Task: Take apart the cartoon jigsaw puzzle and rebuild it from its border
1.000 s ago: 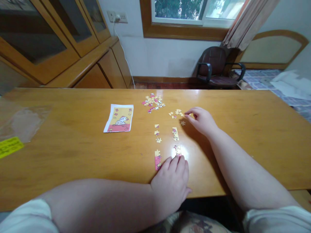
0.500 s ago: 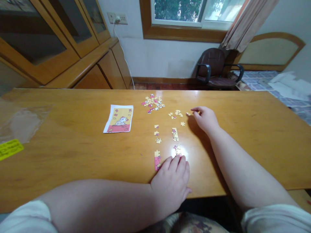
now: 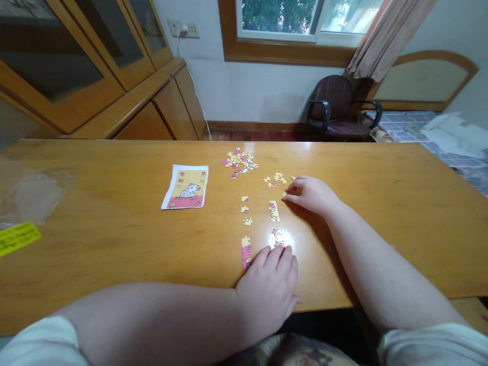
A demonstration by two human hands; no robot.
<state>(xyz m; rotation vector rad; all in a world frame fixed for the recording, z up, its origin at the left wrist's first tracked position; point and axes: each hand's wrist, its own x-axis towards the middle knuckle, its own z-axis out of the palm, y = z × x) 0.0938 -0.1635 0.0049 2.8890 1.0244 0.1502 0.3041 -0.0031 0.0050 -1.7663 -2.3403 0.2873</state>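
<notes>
While our left hand (image 3: 269, 287) lies flat, seemingly empty, our right hand (image 3: 285, 194) at one o'clock nearly pinches a piece (image 3: 284, 193), hold unclear; sorting likely needs lightness.

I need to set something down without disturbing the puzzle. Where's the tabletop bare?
The tabletop is bare between the plastic bag and the picture sheet, and right of the right forearm. The middle is crowded with the pile, the piece columns, the left hand and the right hand.
</notes>
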